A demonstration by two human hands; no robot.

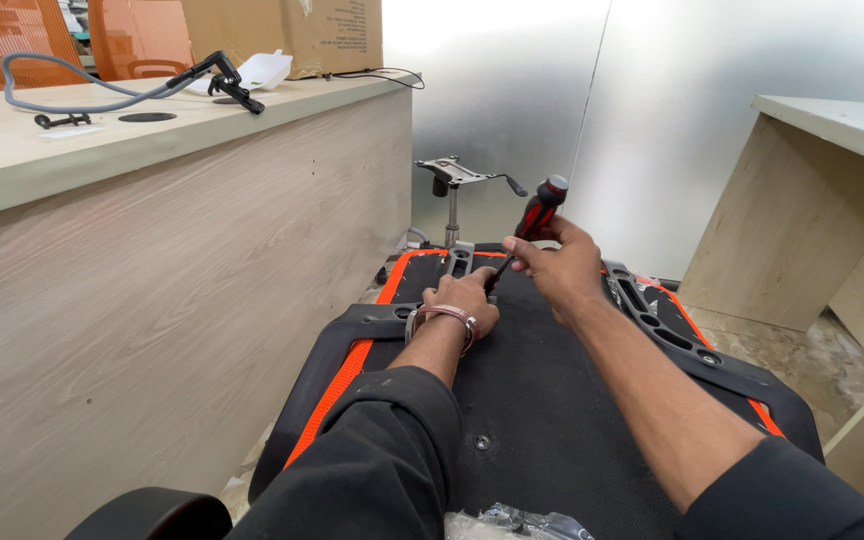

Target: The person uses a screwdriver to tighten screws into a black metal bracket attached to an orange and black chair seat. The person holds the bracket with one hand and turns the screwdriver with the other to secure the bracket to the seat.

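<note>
Screwdriver is slanting from one o'clock down to seven; we are gripping its handle with our right hand, our left hand bracing the tip on the seat.

Scene was bright, evenly lit; daylight-like light came from upper middle, behind metallic wall panels. Strong white glare washed out top of panels, detail lost there. Soft, weak shadows lay under wooden surface edge and beneath hands. Black seat fabric read dark, little texture. Wide-angle distortion bent surface edge and side desk outward near frame borders. Focus was sharp in centre; black sleeves at bottom edge were soft. Slight blur on right hand. Colours were natural, orange trim vivid.
</note>
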